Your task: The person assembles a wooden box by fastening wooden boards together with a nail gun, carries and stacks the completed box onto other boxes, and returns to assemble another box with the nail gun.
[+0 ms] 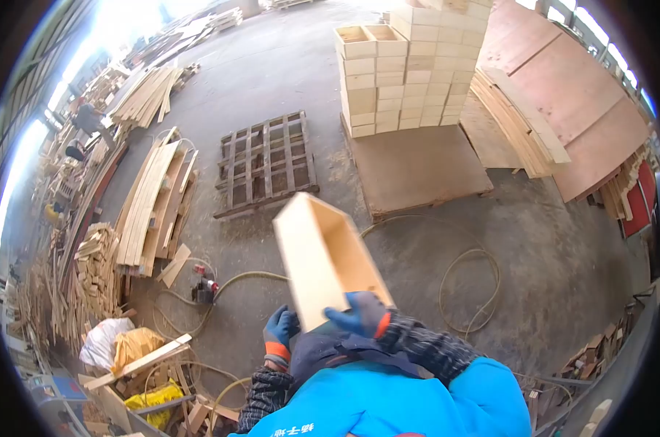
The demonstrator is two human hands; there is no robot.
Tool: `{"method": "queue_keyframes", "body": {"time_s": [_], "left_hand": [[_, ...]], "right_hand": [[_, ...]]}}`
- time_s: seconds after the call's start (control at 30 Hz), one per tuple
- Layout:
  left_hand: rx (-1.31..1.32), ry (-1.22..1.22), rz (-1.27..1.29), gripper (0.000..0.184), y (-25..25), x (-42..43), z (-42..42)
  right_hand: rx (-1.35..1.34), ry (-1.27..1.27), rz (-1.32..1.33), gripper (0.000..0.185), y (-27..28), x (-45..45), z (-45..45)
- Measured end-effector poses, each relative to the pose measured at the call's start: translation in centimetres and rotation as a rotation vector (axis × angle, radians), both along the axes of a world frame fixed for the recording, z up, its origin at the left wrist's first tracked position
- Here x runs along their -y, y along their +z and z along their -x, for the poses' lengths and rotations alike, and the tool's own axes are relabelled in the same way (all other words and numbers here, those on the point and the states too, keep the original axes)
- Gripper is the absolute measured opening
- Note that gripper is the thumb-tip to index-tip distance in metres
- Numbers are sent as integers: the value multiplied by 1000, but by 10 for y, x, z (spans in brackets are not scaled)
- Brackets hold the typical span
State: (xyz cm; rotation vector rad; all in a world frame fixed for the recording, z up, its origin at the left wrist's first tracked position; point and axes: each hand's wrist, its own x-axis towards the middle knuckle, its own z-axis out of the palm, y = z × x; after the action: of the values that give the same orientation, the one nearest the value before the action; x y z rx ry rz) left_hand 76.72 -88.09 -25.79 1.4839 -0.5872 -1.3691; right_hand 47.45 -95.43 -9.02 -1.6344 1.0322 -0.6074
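Note:
A long, open wooden box (308,255) is tilted in front of my body, its hollow side facing right. My right hand (360,313), in a blue glove with an orange cuff, grips the near end of the box. My left hand (279,331), gloved the same way, is beside the box's lower left edge with its fingers bent; whether it touches the box is hard to tell. Ahead to the right, similar boxes are stacked high (403,80) on a brown board (421,171).
A slatted pallet (266,162) lies ahead. Long planks (151,200) are piled at left, near a nail gun (204,290) with a hose. Another hose (497,280) loops on the floor at right. A person (89,119) bends far left. Large panels (563,95) stand right.

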Motion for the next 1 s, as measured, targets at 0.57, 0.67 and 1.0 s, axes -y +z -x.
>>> {"method": "queue_keyframes", "body": {"time_s": [0.57,0.67,1.0], "left_hand": [[-171,-156,-311,47,-75,244,5],[-311,-406,-262,47,-66,329,25],[-110,-946,176,61,46,537,244]], "right_hand": [[-512,-816,-395,53,-53,117,194],[-659,-688,-291,49,-29,164,184],[-833,-336,645,49,19,415,232]]}}
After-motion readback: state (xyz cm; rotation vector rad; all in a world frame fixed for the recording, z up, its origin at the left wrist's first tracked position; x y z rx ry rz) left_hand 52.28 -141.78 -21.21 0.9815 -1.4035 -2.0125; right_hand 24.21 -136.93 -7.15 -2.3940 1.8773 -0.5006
